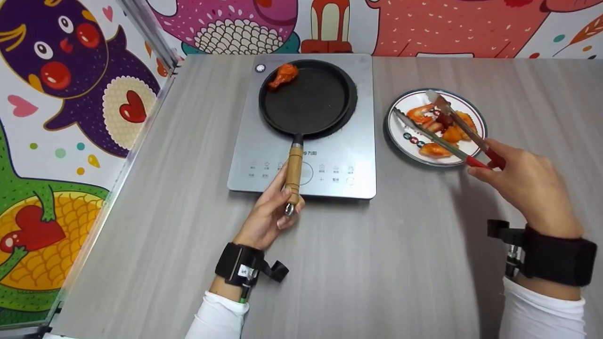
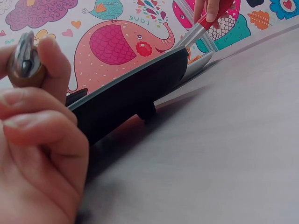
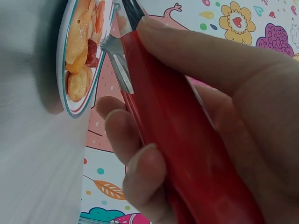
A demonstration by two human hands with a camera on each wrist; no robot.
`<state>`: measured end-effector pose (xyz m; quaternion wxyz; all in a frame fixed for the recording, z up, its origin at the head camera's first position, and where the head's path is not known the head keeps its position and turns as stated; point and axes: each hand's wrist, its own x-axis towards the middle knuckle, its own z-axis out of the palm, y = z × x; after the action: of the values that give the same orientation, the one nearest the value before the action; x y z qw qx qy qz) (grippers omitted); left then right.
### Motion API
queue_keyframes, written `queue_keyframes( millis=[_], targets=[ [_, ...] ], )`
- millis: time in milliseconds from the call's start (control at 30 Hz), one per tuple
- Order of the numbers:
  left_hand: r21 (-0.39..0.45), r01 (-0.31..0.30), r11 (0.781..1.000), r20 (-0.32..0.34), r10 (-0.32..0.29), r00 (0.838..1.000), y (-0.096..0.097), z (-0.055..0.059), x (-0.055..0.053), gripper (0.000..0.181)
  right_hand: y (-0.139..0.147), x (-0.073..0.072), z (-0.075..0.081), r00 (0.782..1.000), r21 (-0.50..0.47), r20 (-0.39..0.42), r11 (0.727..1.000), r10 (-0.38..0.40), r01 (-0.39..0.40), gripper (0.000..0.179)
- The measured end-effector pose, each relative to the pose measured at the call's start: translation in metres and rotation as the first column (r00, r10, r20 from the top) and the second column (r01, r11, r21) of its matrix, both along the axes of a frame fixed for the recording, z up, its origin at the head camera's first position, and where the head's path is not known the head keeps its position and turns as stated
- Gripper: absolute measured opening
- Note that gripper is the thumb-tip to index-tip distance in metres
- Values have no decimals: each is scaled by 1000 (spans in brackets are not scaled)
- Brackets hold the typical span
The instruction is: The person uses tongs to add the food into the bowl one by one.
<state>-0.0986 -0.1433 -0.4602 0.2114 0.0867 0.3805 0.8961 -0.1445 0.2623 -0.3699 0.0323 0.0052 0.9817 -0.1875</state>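
Note:
My left hand (image 1: pixel 272 210) grips the wooden handle (image 1: pixel 294 172) of a black frying pan (image 1: pixel 311 103), which sits on a silver induction cooker (image 1: pixel 245 146). One reddish chicken drumstick (image 1: pixel 284 75) lies at the pan's upper left. At the right, my right hand (image 1: pixel 537 183) holds metal tongs (image 1: pixel 464 125) by their red handles (image 3: pixel 173 126), thumb on one side and fingers on the other. The tongs' arms are spread over a white plate (image 1: pixel 400 139) bearing several pieces of orange-glazed meat (image 1: pixel 434 149). One tip overlaps the food in the head view; the other is near the plate's left rim.
A grey wood-grain table (image 1: pixel 377 263) carries the cooker and plate. Walls with cartoon prints (image 1: pixel 447 28) border its back and left side, with a metal edge strip (image 1: pixel 113 188) along the left. Touch controls (image 1: pixel 321 168) lie at the cooker's front, beside the pan handle.

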Motion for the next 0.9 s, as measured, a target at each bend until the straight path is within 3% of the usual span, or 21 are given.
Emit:
queue_keyframes(
  millis=[200,433,733,900],
  targets=[
    [1,1,1000,5,-1,1000,0,-1,0,55,1,0,1,1000,14,8,1000,-9,9,76],
    [-14,-3,1000,2,3,1000,0,-2,-1,56,1,1,1,1000,1,-21,1000,11,-11,59],
    [-5,-1,1000,7,1,1000,0,-1,0,55,-6,1,2,1000,19,20,1000,-14,14,65],
    [2,0,1000,10,0,1000,0,0,-1,55,-9,4,5,1000,29,2,999,-14,14,64]
  ],
)
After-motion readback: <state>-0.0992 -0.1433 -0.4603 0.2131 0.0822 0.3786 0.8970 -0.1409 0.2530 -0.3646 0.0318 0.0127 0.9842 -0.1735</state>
